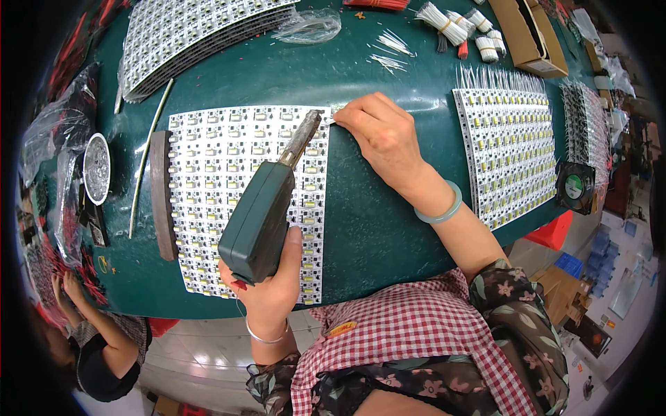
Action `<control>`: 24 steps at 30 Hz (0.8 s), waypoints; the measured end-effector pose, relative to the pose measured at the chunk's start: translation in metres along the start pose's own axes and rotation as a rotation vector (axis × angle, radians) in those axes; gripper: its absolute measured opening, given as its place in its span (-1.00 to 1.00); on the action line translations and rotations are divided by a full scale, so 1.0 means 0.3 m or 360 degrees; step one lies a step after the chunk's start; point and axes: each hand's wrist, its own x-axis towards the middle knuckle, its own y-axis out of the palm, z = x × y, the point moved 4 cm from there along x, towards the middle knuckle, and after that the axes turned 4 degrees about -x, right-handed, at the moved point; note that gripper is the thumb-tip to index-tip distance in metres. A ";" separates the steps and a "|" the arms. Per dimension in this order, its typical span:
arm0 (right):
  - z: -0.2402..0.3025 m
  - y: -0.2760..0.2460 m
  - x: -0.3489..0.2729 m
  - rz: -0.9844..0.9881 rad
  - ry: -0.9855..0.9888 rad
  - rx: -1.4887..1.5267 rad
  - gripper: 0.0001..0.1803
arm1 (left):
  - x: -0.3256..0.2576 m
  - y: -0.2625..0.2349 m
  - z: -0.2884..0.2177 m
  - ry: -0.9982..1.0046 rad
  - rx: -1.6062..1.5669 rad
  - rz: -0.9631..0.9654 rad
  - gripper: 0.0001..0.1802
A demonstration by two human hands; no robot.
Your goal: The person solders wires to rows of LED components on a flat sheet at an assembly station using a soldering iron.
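Note:
A white panel of small LED circuit boards (208,229) lies flat on the green table in front of me. My left hand (274,291) is wrapped round the handle of a dark green soldering gun (257,215). The gun's metal nose slants up over the panel to its top right corner. At that corner my right hand (381,135) pinches a thin white wire (329,120) against the panel's edge, close to the gun's tip. Whether the wire's end touches a board cannot be made out.
A dark bar (164,194) lies along the panel's left edge. Stacked panels (208,35) stand far left, a wired panel (506,152) right, beside a small black fan (576,187). Short white wires (392,52), wire bundles (444,24) and a cardboard box (531,38) lie behind. Another person's arms (104,326) show lower left.

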 end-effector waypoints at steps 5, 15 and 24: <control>0.002 -0.004 0.006 0.0005 0.0012 0.0014 -0.81 | 0.008 0.010 0.026 0.0142 0.0131 0.0000 -0.62; 0.000 -0.002 0.006 0.0006 0.0013 0.0049 -0.80 | 0.000 0.010 0.029 -0.0070 0.0156 0.0047 -0.63; -0.003 -0.003 0.006 0.0040 -0.0012 0.0038 -0.79 | 0.022 0.026 0.025 -0.0096 0.0106 0.0092 -0.74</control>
